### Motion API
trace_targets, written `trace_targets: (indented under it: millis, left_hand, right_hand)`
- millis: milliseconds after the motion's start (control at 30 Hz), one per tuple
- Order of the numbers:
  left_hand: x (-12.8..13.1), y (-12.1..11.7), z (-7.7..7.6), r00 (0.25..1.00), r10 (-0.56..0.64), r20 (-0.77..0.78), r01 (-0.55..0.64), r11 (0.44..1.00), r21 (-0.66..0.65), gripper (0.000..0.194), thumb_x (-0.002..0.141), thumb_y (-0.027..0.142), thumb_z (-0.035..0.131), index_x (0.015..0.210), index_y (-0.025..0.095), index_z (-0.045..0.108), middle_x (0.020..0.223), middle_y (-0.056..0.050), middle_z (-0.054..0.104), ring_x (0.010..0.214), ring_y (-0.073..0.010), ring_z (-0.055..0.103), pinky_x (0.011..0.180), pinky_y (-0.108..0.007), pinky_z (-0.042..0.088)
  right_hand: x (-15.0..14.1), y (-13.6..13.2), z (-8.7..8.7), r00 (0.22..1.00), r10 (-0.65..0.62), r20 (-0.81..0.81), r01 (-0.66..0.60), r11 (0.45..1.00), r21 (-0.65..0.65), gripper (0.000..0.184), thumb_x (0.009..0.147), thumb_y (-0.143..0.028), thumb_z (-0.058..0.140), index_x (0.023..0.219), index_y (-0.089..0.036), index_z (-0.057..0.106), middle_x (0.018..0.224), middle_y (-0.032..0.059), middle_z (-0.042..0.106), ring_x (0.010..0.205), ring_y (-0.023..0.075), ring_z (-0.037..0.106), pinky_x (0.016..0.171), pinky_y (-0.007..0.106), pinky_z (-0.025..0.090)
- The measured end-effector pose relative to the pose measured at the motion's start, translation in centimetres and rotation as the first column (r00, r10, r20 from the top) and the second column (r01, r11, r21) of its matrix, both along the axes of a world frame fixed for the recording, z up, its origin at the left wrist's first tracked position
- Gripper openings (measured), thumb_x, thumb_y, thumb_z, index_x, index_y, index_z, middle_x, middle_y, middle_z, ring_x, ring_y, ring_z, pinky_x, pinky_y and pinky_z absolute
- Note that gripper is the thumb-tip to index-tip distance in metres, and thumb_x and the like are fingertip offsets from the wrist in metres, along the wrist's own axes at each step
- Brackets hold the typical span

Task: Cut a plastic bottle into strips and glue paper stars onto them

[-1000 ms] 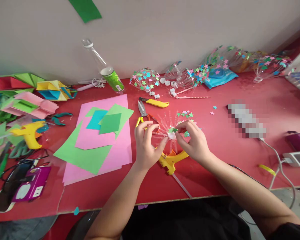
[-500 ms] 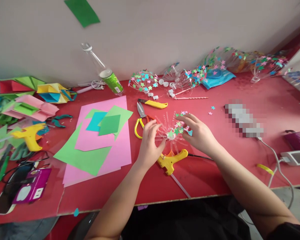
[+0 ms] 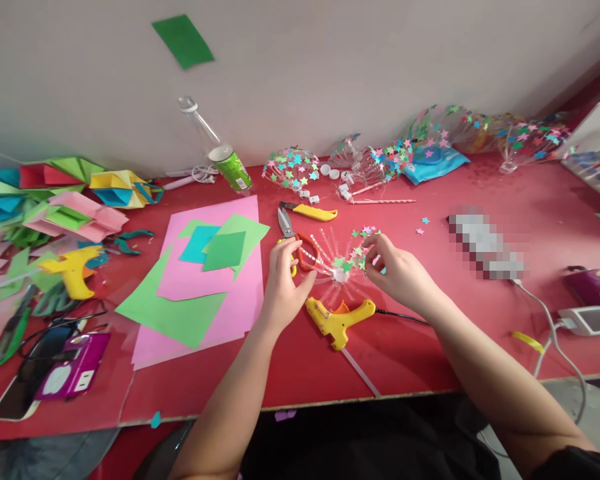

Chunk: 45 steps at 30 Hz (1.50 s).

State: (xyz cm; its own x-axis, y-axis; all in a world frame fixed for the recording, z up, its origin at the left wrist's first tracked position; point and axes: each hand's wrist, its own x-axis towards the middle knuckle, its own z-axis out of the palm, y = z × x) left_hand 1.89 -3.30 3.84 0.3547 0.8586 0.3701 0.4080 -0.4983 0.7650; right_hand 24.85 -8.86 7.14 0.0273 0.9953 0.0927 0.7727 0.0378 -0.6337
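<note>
Between my hands lies a clear plastic piece, cut into many thin strips that fan out from its white centre. Green and pink paper stars sit on and beside its right-hand strips. My left hand is at its left end, thumb and fingers apart, over the handles of the scissors. Over the stars at the right, my right hand has its fingers curled into a pinch; what they hold is hidden. A yellow glue gun with a glue stick lies just in front of the plastic piece.
Pink and green paper sheets lie left. A yellow cutter, star-covered plastic pieces, a green-labelled bottle and a blue packet are behind. Folded paper shapes and another glue gun are far left.
My left hand has drawn back to the left, away from the plastic piece's centre. My right hand's fingers have curled in more. The view has shifted slightly.
</note>
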Motion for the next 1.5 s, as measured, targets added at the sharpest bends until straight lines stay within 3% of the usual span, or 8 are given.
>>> trace_targets:
  millis: [133, 267, 400, 567, 800, 1100, 1333, 1500]
  left_hand:
    - [-0.8, 0.1, 0.6, 1.0, 0.021, 0.01, -0.02, 0.992, -0.126, 0.05, 0.085, 0.024, 0.062, 0.131, 0.029, 0.042, 0.134, -0.01, 0.044, 0.123, -0.0232, 0.053, 0.091, -0.037, 0.055]
    - [-1.3, 0.0, 1.2, 0.989, 0.06, -0.135, -0.084, 0.981, -0.175, 0.051, 0.084, 0.029, 0.062, 0.13, 0.028, 0.042, 0.125, -0.009, 0.048, 0.102, -0.0186, 0.061, 0.079, -0.033, 0.055]
    - [-1.4, -0.2, 1.7, 0.953, 0.047, -0.3, -0.144, 0.94, -0.309, 0.062, 0.081, 0.035, 0.065, 0.134, 0.025, 0.035, 0.094, -0.001, 0.057, 0.073, -0.0146, 0.06, 0.069, -0.033, 0.051]
    - [-0.9, 0.1, 1.8, 0.983, -0.039, -0.18, -0.049, 0.888, -0.458, 0.057, 0.081, 0.015, 0.055, 0.133, 0.025, 0.034, 0.078, 0.005, 0.053, 0.06, -0.0118, 0.06, 0.062, -0.027, 0.047]
    - [-0.4, 2.6, 1.7, 0.988, 0.025, -0.155, -0.076, 0.94, -0.333, 0.03, 0.079, 0.012, 0.053, 0.108, 0.021, 0.054, 0.077, 0.004, 0.054, 0.063, -0.0104, 0.058, 0.065, -0.025, 0.046]
    - [0.6, 6.9, 0.8, 0.979, 0.104, -0.176, -0.129, 0.982, -0.137, 0.013, 0.079, 0.013, 0.057, 0.089, 0.02, 0.061, 0.081, 0.001, 0.054, 0.065, -0.0113, 0.057, 0.07, -0.026, 0.049]
    - [1.3, 7.5, 0.8, 0.994, 0.043, -0.104, -0.057, 0.989, -0.138, 0.009, 0.081, 0.022, 0.061, 0.09, 0.02, 0.061, 0.088, -0.001, 0.058, 0.071, -0.012, 0.059, 0.074, -0.027, 0.051]
    - [-0.9, 6.1, 0.9, 0.993, 0.116, 0.016, -0.11, 0.972, -0.21, 0.031, 0.084, 0.044, 0.06, 0.103, 0.019, 0.059, 0.103, -0.007, 0.062, 0.086, -0.0165, 0.063, 0.078, -0.029, 0.05]
  right_hand:
    - [0.8, 0.0, 0.5, 0.995, -0.094, 0.022, 0.087, 0.972, 0.219, 0.019, 0.081, -0.014, 0.051, 0.096, -0.021, 0.058, 0.087, 0.0037, 0.066, 0.06, 0.014, 0.06, 0.06, 0.027, 0.046]
    - [1.7, 0.2, 1.4, 0.987, 0.06, 0.152, -0.113, 0.921, 0.372, 0.035, 0.083, -0.006, 0.046, 0.11, -0.021, 0.063, 0.119, 0.013, 0.061, 0.1, 0.0239, 0.063, 0.084, 0.039, 0.052]
    - [1.4, 0.6, 1.6, 0.924, 0.292, 0.248, -0.35, 0.907, 0.235, 0.04, 0.085, -0.003, 0.046, 0.119, -0.018, 0.061, 0.123, 0.0145, 0.061, 0.109, 0.0261, 0.061, 0.09, 0.042, 0.051]
    - [0.6, 1.0, 0.7, 0.909, 0.352, 0.222, -0.385, 0.915, 0.122, 0.023, 0.088, -0.006, 0.049, 0.1, -0.015, 0.066, 0.094, 0.0095, 0.068, 0.085, 0.0202, 0.065, 0.075, 0.032, 0.051]
    - [-0.2, 0.6, 1.0, 0.937, 0.326, 0.121, -0.338, 0.936, 0.096, 0.015, 0.087, -0.007, 0.053, 0.091, -0.015, 0.065, 0.085, 0.0052, 0.065, 0.069, 0.013, 0.058, 0.064, 0.024, 0.042]
    - [-2.3, 0.8, 0.7, 0.95, 0.295, 0.099, -0.304, 0.948, 0.092, 0.01, 0.088, -0.013, 0.058, 0.096, -0.017, 0.064, 0.085, 0.0038, 0.067, 0.069, 0.0132, 0.061, 0.062, 0.023, 0.04]
    - [-2.0, -0.4, 1.5, 0.952, 0.261, 0.158, -0.287, 0.943, 0.172, 0.012, 0.091, -0.02, 0.055, 0.1, -0.018, 0.063, 0.09, 0.0057, 0.07, 0.071, 0.0147, 0.063, 0.063, 0.025, 0.043]
    - [0.0, -0.4, 2.4, 0.979, 0.181, 0.098, -0.201, 0.941, 0.273, 0.013, 0.092, -0.019, 0.05, 0.094, -0.018, 0.063, 0.088, 0.0061, 0.069, 0.07, 0.0145, 0.062, 0.065, 0.026, 0.046]
